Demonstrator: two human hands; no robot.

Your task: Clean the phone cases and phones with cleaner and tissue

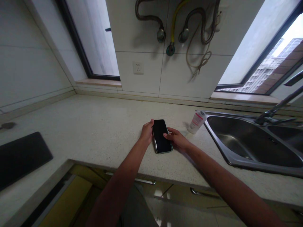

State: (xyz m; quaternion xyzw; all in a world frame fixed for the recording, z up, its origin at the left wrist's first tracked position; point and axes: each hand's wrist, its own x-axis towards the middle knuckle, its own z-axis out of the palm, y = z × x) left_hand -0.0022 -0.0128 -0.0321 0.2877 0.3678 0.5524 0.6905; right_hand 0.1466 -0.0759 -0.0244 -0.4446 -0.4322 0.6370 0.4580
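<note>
A slim black-screened smartphone with a pale metal edge (162, 136) is clasped from both sides, its long axis running away from the body with a slight tilt. The left hand (147, 132) is curled against one long edge, and the right hand (176, 139) is pressed to the other with its fingers extended. Beyond it, on a speckled cream stone countertop (94, 126), a white-and-pink plastic bottle (197, 122) is seen nearby. Whether the phone is lifted cannot be told, and the left fingertips are hidden

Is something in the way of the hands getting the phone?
Nothing visible: the left hand and right hand both touch the edges of the black smartphone. The pink-labelled bottle stands beyond the right hand, not between.
</note>
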